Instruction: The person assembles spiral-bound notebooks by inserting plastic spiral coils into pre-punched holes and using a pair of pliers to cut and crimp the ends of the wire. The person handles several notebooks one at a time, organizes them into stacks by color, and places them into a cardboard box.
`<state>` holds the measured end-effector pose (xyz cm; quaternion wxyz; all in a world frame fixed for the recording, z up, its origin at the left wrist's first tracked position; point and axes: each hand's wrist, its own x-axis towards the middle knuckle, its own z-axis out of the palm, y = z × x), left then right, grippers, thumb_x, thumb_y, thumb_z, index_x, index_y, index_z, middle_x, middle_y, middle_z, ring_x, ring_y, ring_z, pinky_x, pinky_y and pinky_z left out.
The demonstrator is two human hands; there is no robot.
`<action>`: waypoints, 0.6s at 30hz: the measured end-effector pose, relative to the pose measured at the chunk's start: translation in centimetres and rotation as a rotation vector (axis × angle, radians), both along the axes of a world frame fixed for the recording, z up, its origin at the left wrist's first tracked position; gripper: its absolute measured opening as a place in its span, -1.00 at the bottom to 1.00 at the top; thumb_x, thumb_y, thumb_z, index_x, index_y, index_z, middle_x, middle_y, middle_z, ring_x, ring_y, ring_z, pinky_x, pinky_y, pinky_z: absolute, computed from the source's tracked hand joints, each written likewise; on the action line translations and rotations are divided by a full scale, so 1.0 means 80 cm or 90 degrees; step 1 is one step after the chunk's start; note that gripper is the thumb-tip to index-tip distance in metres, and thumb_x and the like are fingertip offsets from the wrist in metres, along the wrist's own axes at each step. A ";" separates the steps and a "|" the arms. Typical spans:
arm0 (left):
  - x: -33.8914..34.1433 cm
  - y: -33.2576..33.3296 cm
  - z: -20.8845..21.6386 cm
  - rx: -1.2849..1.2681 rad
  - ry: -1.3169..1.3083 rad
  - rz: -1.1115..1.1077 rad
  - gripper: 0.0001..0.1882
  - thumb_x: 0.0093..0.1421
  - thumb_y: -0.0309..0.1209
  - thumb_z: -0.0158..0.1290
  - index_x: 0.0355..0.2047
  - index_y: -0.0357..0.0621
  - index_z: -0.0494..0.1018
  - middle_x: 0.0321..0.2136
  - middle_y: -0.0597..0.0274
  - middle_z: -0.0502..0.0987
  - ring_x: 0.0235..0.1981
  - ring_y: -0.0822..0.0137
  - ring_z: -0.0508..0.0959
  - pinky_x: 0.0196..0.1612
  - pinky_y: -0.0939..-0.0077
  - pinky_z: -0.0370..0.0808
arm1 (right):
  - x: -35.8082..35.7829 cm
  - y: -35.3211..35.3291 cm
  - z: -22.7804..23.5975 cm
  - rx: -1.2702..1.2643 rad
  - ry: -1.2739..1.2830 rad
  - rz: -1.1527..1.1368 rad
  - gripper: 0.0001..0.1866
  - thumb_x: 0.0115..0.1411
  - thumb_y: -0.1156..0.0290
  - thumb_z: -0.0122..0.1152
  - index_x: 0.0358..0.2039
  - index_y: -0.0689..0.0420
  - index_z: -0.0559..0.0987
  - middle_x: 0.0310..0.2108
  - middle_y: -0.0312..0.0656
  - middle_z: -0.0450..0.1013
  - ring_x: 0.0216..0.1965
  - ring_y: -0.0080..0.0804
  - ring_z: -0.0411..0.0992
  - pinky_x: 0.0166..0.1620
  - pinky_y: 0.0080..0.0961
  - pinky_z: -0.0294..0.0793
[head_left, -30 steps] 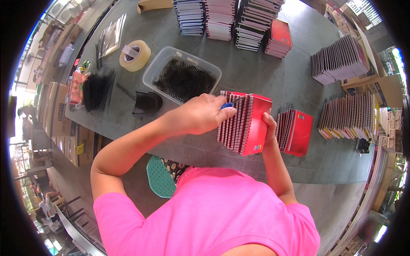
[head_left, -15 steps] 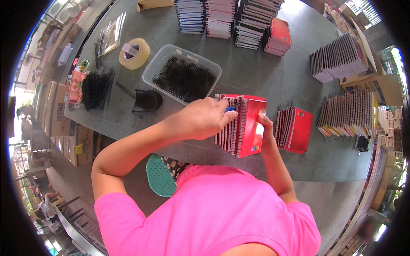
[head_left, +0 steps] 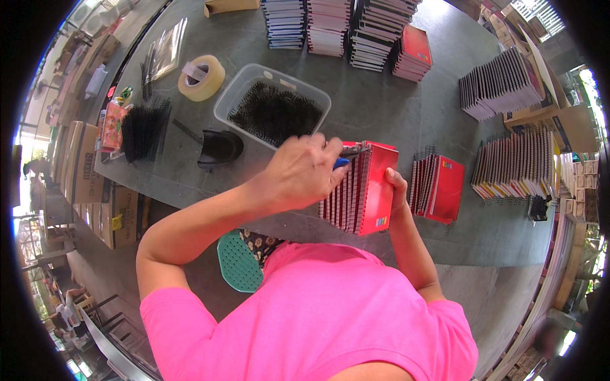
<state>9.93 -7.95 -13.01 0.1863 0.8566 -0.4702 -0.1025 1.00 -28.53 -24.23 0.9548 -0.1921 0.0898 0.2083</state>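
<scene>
My left hand [head_left: 297, 170] is closed around pliers with a blue handle [head_left: 341, 163], their dark jaws beside the top end of the bindings. Under the tool is a stack of red spiral notebooks [head_left: 380, 190], tilted with the spines toward my left hand. My right hand [head_left: 398, 188] grips the stack from its right side, thumb on the red cover and the other fingers hidden behind. Another small pile of red spiral notebooks [head_left: 447, 189] lies just to the right. Whether the jaws touch a wire is hard to make out.
Behind my left hand stands a clear plastic tub [head_left: 223, 101] of black wire coils [head_left: 273, 117]. A tape roll [head_left: 201, 78], a black holder [head_left: 219, 149] and a coil bundle [head_left: 145, 133] lie left. Notebook stacks [head_left: 381, 38] stand at the back, spiral-bound ones [head_left: 515, 164] at right.
My left hand has shifted slightly up and to the left with the pliers, its knuckles now raised. The right hand keeps its grip on the notebooks, which have barely moved.
</scene>
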 end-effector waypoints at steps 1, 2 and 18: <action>-0.001 -0.004 0.006 0.024 -0.022 0.100 -0.58 0.18 -0.11 -0.11 -0.26 -0.29 0.38 -0.41 -0.03 0.39 -0.31 -0.03 0.44 -0.21 0.26 0.37 | -0.001 -0.001 0.001 -0.018 0.004 -0.006 -0.39 -0.02 0.13 0.13 -0.03 0.30 0.35 -0.15 0.02 0.43 -0.18 -0.19 0.45 -0.08 -0.29 0.44; -0.002 -0.001 0.004 -0.016 0.035 0.101 -0.58 0.17 -0.11 -0.10 -0.23 -0.28 0.36 -0.40 -0.04 0.39 -0.29 -0.03 0.43 -0.19 0.24 0.36 | -0.004 -0.001 0.002 -0.036 0.009 -0.013 -0.39 -0.02 0.13 0.13 -0.04 0.30 0.35 -0.15 0.01 0.43 -0.18 -0.20 0.45 -0.07 -0.30 0.44; -0.070 0.076 -0.151 -0.188 -0.183 0.096 -0.33 0.00 -0.12 0.12 0.07 -0.12 0.21 0.05 -0.02 0.17 0.09 -0.04 0.17 0.17 0.00 0.05 | 0.033 0.043 0.079 -1.530 -0.367 0.199 0.05 -0.41 0.03 0.39 0.13 0.10 0.14 -0.13 -0.04 0.29 -0.08 -0.12 0.27 -0.05 -0.21 0.22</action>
